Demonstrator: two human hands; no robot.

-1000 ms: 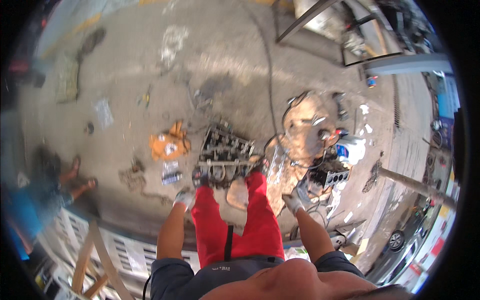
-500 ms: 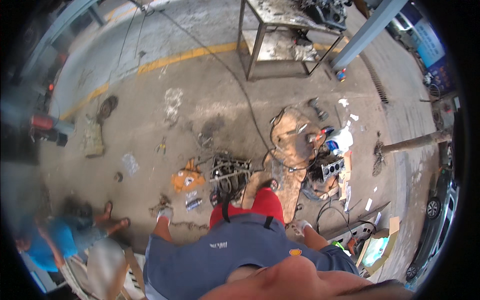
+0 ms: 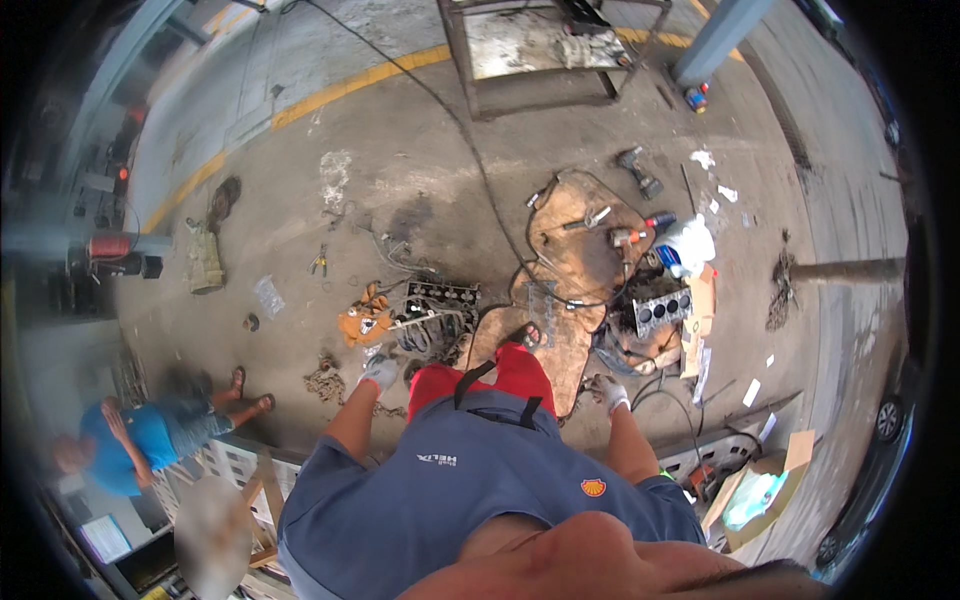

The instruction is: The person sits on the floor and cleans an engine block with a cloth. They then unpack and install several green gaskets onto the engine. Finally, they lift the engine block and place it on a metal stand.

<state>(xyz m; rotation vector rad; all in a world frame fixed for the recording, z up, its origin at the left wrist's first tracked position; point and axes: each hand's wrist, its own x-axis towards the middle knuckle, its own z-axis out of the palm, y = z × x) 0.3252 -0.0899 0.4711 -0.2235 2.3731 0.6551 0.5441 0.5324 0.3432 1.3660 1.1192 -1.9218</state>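
My left hand (image 3: 380, 372), in a pale work glove, hangs beside my left thigh with loose fingers and nothing visible in it. Nearest to it are an orange cloth (image 3: 365, 322) and a greasy engine part with hoses (image 3: 432, 325) on the floor. On my other side hangs my right hand (image 3: 610, 393), gloved too, its darkened fingers apart and holding nothing I can see. It is above the floor beside a stained cardboard sheet (image 3: 565, 362). An engine block (image 3: 663, 312) with round bores lies further ahead, right of the cardboard.
A cordless power tool (image 3: 640, 175), a white jug (image 3: 688, 246) and pliers (image 3: 318, 262) lie on the floor. A black cable (image 3: 470, 145) crosses it. Ahead stands a metal table (image 3: 500, 95). An open carton (image 3: 765, 500) is at right; a person in blue (image 3: 140, 445) sits at left.
My view has shifted, with the metal table nearer the top edge. Both hands now appear higher in the picture and swung forward. The person in blue leans further back.
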